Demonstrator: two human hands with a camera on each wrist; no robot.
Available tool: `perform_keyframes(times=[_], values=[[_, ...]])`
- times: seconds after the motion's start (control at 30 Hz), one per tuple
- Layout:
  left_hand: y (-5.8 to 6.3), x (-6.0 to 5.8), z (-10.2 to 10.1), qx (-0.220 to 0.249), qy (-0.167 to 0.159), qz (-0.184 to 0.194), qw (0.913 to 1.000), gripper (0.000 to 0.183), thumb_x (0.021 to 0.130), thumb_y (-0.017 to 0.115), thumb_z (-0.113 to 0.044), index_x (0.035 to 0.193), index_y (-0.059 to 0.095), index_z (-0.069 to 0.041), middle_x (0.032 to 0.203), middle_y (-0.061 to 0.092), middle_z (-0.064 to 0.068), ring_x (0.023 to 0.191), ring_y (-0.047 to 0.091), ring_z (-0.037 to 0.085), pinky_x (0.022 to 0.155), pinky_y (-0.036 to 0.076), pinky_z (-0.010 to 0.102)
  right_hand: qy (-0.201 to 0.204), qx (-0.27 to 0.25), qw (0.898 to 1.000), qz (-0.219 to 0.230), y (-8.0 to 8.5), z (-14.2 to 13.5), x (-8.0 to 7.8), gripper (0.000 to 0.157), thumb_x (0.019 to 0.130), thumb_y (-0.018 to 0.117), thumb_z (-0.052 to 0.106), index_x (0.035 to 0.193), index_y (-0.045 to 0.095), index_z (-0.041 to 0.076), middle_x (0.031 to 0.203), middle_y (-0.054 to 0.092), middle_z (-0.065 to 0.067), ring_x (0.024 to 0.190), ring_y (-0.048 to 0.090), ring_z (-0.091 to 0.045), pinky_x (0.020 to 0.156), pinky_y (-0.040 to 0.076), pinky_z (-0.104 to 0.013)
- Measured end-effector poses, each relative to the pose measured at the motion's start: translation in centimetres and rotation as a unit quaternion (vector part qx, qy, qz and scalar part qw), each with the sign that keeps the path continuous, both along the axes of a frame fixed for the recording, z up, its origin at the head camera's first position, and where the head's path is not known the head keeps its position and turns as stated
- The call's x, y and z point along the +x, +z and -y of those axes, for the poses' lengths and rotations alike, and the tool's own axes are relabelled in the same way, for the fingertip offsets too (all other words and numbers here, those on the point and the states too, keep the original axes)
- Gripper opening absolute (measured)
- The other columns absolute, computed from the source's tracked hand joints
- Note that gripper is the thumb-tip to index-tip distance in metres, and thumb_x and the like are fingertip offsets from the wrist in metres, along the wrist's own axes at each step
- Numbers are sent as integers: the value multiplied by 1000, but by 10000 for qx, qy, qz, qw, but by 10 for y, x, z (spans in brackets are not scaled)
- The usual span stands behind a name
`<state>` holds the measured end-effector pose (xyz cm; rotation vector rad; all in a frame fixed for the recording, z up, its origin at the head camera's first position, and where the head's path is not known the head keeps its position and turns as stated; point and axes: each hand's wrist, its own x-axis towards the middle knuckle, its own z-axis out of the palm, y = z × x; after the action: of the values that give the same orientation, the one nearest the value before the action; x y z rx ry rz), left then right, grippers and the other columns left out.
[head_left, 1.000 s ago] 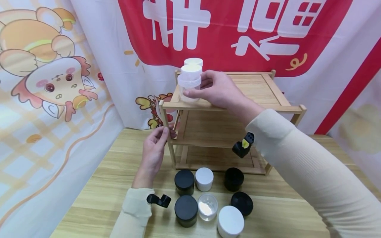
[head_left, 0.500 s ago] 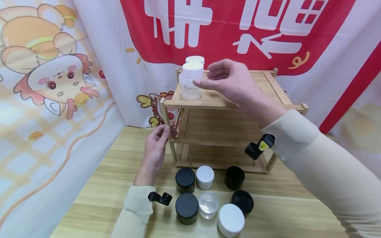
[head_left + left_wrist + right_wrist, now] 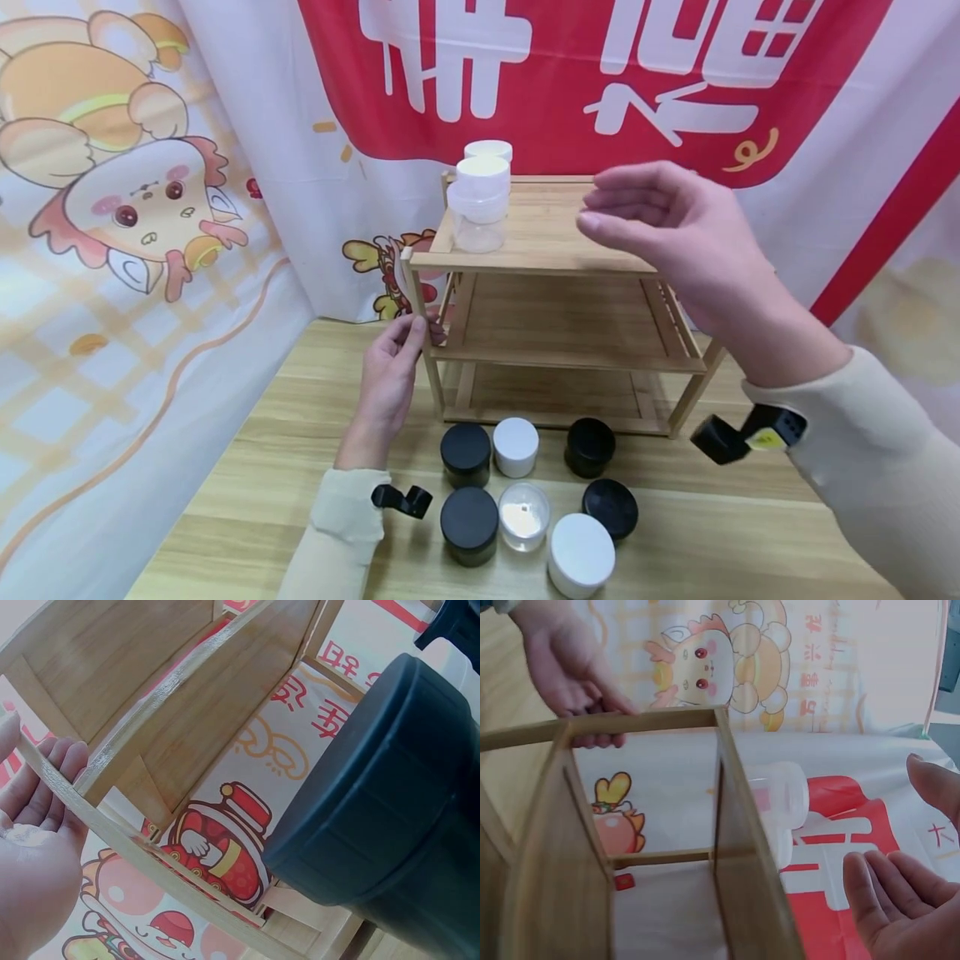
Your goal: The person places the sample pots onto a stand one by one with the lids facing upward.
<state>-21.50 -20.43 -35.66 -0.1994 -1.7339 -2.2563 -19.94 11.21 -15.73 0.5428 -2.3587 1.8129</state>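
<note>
At the near left post of the wooden three-tier shelf (image 3: 558, 357), my left hand (image 3: 392, 358) grips the wood with curled fingers and thumb. The left wrist view shows that hand (image 3: 41, 847) around the narrow post. My right hand (image 3: 675, 221) hovers over the right part of the top tier, fingers gently bent, holding nothing. A clear plastic jar (image 3: 479, 235) stands at the left end of that tier, with white lids (image 3: 488, 152) showing above and behind it; whether they are stacked or in a row I cannot tell. The right wrist view shows clear jars (image 3: 784, 796) beyond the shelf edge.
On the table before the shelf stand black-lidded jars (image 3: 469, 525), white-lidded jars (image 3: 581, 556), a clear jar (image 3: 524, 517) and black round containers (image 3: 590, 447). Printed cloth (image 3: 375, 133) hangs close behind the shelf. A black jar (image 3: 375, 780) looms in the left wrist view.
My right hand has let go of the clear jar on the top tier and moved away to the right. The jar stays in place. The left hand keeps its grip on the post.
</note>
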Motion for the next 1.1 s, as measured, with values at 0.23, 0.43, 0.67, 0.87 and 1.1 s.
perform_keyframes(times=[0.23, 0.43, 0.67, 0.87, 1.1], values=[[2, 1, 2, -53, 48, 12, 10000, 43, 113, 58, -26, 137, 59, 9, 129, 65, 15, 115, 67, 17, 117, 48, 30, 284, -280, 9989, 230, -21, -22, 7, 49, 95, 84, 25, 140, 67, 18, 134, 74, -2, 118, 75, -12, 93, 60, -15], [3, 1, 3, -39, -12, -19, 10000, 40, 113, 58, -25, 136, 60, 8, 129, 66, 10, 115, 67, 16, 118, 47, 30, 325, -367, 9983, 330, -39, -33, 12, 53, 96, 83, 18, 144, 64, 14, 132, 76, -1, 117, 76, -11, 94, 60, -17], [5, 0, 3, -88, -37, -71, 9999, 39, 113, 57, -25, 136, 61, 6, 130, 67, 10, 115, 67, 17, 116, 48, 29, 550, -462, 9966, 411, -64, -41, 14, 49, 97, 81, 11, 143, 64, 13, 133, 76, -1, 120, 75, -13, 95, 61, -20], [4, 1, 3, -111, -45, -1, 9999, 38, 113, 58, -27, 135, 62, 5, 131, 65, 13, 116, 66, 16, 119, 46, 29, 855, -448, 9942, 474, -94, -50, 18, 46, 99, 78, 9, 142, 63, 9, 132, 77, -1, 118, 76, -14, 94, 62, -21], [-2, 1, 0, -149, -85, 81, 9998, 35, 114, 57, -28, 133, 63, 1, 134, 62, 16, 118, 65, 17, 121, 44, 29, 800, -173, 9951, 556, -128, -58, 26, 48, 100, 77, 10, 144, 60, 4, 132, 76, 2, 119, 75, -11, 94, 63, -23]])
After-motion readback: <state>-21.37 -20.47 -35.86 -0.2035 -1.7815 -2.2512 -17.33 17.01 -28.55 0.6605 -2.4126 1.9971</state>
